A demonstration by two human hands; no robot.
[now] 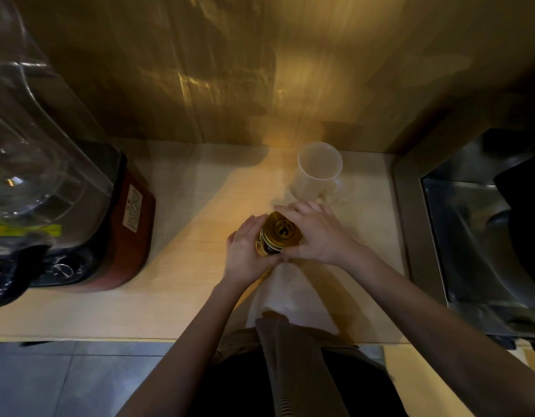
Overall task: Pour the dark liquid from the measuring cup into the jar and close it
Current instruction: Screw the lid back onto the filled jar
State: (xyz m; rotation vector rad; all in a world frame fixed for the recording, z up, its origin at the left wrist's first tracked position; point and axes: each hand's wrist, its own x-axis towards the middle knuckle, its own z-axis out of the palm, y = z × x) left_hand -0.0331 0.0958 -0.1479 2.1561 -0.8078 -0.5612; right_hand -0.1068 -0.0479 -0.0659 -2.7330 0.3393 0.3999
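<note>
At the centre of the frame I see the jar (273,239) held between both hands just above the pale desk (182,206). Its gold lid (282,231) sits on top, and dark contents show through the glass under the rim. My left hand (246,251) wraps the jar's left side and base, its grip clamped on the glass. My right hand (312,233) lies over the right side of the lid with fingers curled around its edge, its grip clamped on the lid. Just above the hands, toward the upper right of centre, the white measuring cup (318,173) stands upright on the desk with its handle turned to the right; it looks empty inside, and it sits near the right hand's fingers without touching them. At the left edge of the frame a blender (79,206) with a red base and clear pitcher stands on the desk. At the right edge lies a steel sink (470,236).
</note>
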